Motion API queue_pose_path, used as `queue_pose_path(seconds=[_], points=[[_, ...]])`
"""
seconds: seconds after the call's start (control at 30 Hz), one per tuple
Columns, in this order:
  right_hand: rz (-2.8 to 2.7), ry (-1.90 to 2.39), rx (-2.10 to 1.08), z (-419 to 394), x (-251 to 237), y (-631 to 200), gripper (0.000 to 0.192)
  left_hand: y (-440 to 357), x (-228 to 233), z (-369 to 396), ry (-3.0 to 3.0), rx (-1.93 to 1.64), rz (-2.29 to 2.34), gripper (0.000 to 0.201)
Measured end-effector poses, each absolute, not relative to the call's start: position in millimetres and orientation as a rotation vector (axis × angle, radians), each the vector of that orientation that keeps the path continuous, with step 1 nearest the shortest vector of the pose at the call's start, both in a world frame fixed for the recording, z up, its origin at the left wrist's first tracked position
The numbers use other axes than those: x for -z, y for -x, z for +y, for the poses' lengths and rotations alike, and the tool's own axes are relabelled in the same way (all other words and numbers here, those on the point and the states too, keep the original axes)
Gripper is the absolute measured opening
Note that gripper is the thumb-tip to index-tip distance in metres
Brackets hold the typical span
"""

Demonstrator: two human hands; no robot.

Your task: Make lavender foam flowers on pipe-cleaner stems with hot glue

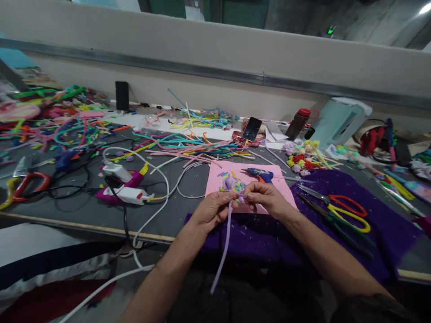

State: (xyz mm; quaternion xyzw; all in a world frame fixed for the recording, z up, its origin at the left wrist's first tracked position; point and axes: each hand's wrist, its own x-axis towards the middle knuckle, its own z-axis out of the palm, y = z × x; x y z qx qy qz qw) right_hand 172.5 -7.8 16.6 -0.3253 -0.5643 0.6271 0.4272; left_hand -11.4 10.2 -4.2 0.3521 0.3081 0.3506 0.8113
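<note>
Forearms (175, 260) nearest, reaching in over a purple cloth (387, 237). Both hands closed to a fingertip pinch: left hand (215, 207) and right hand (263, 197) hold a lilac fuzzy stem (226, 246) between them, over the near part of a pink sheet (282, 186); long tail hangs below the left. Coloured snippets (234, 174) and blue glue gun (258, 173) lie on the sheet. Back of desk (84, 213): red-capped bottle (296, 124), contents unreadable; near it, a pale blue-green container (341, 121), interior hidden.
</note>
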Motion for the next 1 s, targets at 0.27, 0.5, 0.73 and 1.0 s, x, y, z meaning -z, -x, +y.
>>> queue_pose_path(seconds=[0.27,0.5,0.73,1.0], points=[[-1.492,0.872,-1.541,-9.9,-16.5,-175.2,0.020,13.4,4.1,8.0,-0.862,-0.720,0.691,0.024],[-1.538,0.921,-1.549,-10.7,-17.7,-175.0,0.023,14.8,5.5,8.8,-0.914,-0.635,0.676,0.030],[-1.568,0.937,-1.554,-10.1,-16.2,-175.9,0.024,13.8,5.3,8.7,-0.936,-0.609,0.692,0.032],[-1.618,1.074,-1.396,-3.2,-24.7,-184.3,0.027,14.6,4.0,9.4,-0.926,-0.646,0.725,0.028]])
